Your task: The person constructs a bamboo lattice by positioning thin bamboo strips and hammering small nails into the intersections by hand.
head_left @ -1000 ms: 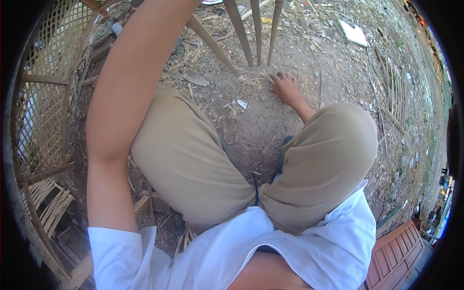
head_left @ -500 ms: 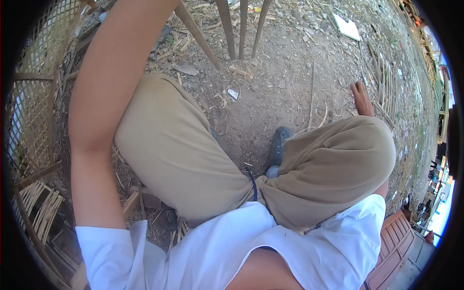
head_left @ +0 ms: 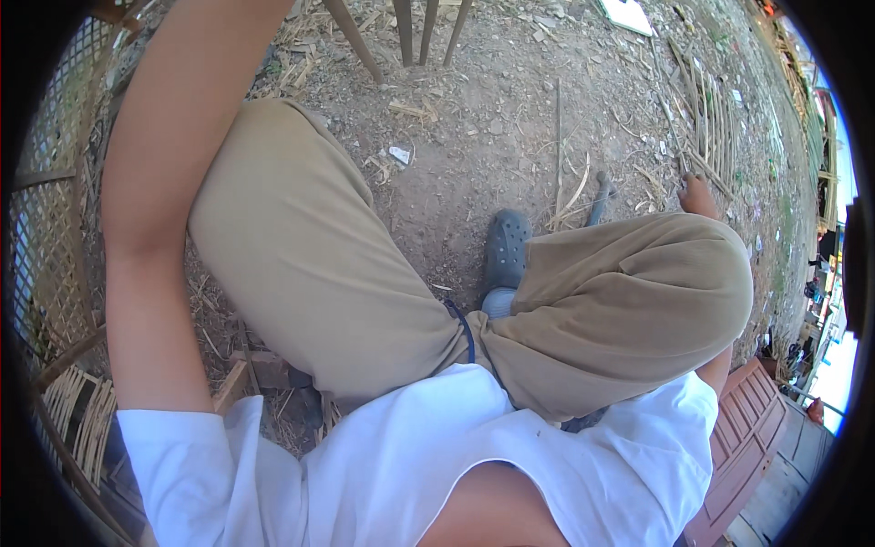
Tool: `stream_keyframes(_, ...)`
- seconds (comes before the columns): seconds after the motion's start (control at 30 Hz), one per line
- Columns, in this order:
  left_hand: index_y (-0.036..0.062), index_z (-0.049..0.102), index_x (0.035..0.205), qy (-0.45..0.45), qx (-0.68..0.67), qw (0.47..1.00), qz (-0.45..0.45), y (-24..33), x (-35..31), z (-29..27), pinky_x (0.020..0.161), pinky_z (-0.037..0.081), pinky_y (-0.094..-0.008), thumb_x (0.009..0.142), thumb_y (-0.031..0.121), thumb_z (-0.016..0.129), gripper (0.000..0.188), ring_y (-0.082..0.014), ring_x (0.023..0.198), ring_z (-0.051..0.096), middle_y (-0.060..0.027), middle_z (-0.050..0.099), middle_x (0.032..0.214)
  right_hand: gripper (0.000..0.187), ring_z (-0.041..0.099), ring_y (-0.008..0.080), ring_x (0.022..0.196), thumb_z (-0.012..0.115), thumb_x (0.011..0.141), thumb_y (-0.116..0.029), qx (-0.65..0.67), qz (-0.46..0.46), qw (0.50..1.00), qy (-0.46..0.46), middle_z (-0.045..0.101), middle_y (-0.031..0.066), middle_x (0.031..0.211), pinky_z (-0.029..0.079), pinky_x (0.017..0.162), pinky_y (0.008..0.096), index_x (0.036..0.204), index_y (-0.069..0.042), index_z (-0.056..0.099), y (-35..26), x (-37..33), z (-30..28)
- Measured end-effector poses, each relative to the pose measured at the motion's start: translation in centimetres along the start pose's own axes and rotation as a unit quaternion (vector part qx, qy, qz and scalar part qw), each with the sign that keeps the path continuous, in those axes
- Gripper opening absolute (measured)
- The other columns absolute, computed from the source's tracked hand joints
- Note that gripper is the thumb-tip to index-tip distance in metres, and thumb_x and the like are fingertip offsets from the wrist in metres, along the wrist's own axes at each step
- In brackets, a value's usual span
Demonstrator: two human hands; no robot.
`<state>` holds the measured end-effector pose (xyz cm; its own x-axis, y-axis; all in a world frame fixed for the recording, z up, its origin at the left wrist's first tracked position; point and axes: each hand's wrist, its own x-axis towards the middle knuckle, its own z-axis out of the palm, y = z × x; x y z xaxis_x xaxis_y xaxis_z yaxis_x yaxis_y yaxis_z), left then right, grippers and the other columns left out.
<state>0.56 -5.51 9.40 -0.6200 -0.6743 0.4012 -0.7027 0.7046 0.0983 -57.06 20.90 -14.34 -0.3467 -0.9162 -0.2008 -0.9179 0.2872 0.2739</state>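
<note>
A flat white sheet (head_left: 627, 14), perhaps a label, lies on dirt at top.

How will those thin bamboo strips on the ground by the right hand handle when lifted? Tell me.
The bamboo strips look long and thin, so probably light and springy, bending rather than staying straight. Lying loose in dirt beside the right hand, they may slide apart unless gathered together.

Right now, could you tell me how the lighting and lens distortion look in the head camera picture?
Head view: even daylight on the dirt ground, no harsh glare; strong fisheye bending, so the bamboo lattice curves at the left rim and black vignette fills the corners; the right hand is small beyond the knee, and the left hand is cut off at the top edge.
</note>
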Motion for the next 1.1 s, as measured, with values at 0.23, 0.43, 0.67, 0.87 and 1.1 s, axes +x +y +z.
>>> stream_keyframes(0.23,-0.0006,0.071,0.100,-0.011,-0.024,1.000,-0.010,1.8,-0.5,-0.8,0.078,0.054,-0.0464,0.081,0.021,0.069,0.029,-0.0334,0.090,0.070,-0.0219,0.071,0.093,0.031,0.063,0.0414,0.102,0.066,0.088,-0.031,0.190,-0.042,0.957,-0.214,0.066,0.0260,0.108,0.049,0.086,0.0485,0.102,-0.003,0.063,-20.7,-2.7,7.7)
stream_keyframes(0.43,-0.0068,0.067,0.092,-0.022,-0.070,0.997,-0.039,3.3,-0.9,-2.2,0.064,0.049,-0.0435,0.086,0.016,0.071,0.024,-0.0285,0.070,0.065,-0.0222,0.067,0.074,0.033,0.063,0.0412,0.102,0.068,0.086,-0.031,0.161,-0.052,0.968,-0.185,0.066,0.0258,0.109,0.050,0.086,0.0482,0.100,-0.002,0.063,-20.7,-5.0,9.3)
stream_keyframes(0.67,-0.0037,0.063,0.083,0.146,-0.073,0.984,0.077,4.3,-2.1,-2.0,0.057,0.041,-0.0364,0.085,0.012,0.075,0.020,-0.0176,0.062,0.055,-0.0125,0.060,0.066,0.035,0.063,0.0410,0.102,0.070,0.084,-0.032,0.075,-0.077,0.988,-0.113,0.065,0.0256,0.109,0.050,0.085,0.0478,0.099,-0.001,0.063,-16.5,-6.5,4.5)
stream_keyframes(0.87,-0.0050,0.061,0.083,0.173,-0.142,0.974,0.026,5.1,-2.5,-4.4,0.054,0.040,-0.0361,0.085,0.006,0.073,0.016,-0.0176,0.056,0.052,-0.0115,0.058,0.062,0.037,0.062,0.0408,0.103,0.072,0.082,-0.033,-0.030,-0.061,0.995,-0.075,0.065,0.0255,0.110,0.050,0.085,0.0474,0.098,0.000,0.063,-12.8,-7.1,-3.1)
stream_keyframes(1.1,-0.0057,0.058,0.086,0.187,-0.218,0.957,0.039,1.9,-2.0,-2.3,0.057,0.045,-0.0386,0.086,0.004,0.070,0.016,-0.0241,0.060,0.057,-0.0181,0.060,0.067,0.040,0.062,0.0409,0.102,0.074,0.081,-0.034,-0.066,-0.006,0.995,-0.070,0.065,0.0253,0.108,0.050,0.084,0.0473,0.096,0.001,0.064,-11.5,-3.9,-14.5)
